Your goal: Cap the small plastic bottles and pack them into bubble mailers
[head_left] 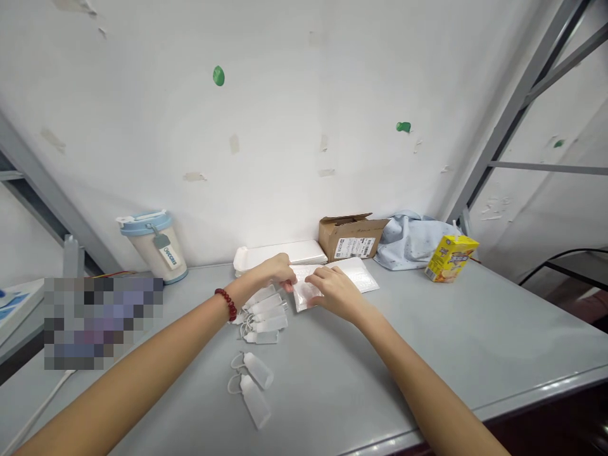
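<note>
Right in front of the cardboard box (350, 235), the left hand (277, 271) and right hand (335, 292) both pinch a small clear bag (304, 295), whose thin film might tear if they pull apart too hard.

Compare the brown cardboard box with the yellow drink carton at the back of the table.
The cardboard box is brown with a white printed label; the drink carton is bright yellow. The box is the larger, with top flaps open; the carton shows no open flaps. The box sits left of the blue cloth, the carton right of it. Both stand on the grey table near the wall.
</note>
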### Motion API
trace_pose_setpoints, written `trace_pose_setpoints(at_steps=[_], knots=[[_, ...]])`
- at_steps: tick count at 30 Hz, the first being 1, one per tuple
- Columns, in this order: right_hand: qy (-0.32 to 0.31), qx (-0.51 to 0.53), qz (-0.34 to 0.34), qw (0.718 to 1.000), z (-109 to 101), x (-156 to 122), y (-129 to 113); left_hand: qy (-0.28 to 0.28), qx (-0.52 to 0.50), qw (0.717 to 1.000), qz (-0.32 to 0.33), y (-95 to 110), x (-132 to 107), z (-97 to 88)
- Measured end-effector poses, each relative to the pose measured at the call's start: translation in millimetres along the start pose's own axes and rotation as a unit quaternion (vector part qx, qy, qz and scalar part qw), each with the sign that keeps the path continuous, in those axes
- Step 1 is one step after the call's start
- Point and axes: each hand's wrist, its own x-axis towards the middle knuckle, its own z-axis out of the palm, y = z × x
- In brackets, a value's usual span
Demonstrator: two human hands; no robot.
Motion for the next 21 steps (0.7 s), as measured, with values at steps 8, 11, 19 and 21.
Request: trace_pose_setpoints(at_steps=[8,11,19,21], knots=[[-0.037,0.009,-0.006,0.999,4.9,0.5,-3.1,0.036,0.145,0.989,0.001,8.0,0.1,7.1],[-0.042,0.016,-0.008,0.999,5.4,0.3,-4.0,0.047,0.184,0.982,-0.004,9.4,-1.1,8.5],[-0.047,0.020,-0.013,0.999,6.5,0.8,-11.3,0.074,0.244,0.967,0.016,0.0,7.1,7.2],[-0.046,0.020,-0.013,0.999,4.8,0.4,-13.1,0.109,0.260,0.959,0.031,-3.3,7.7,4.3]])
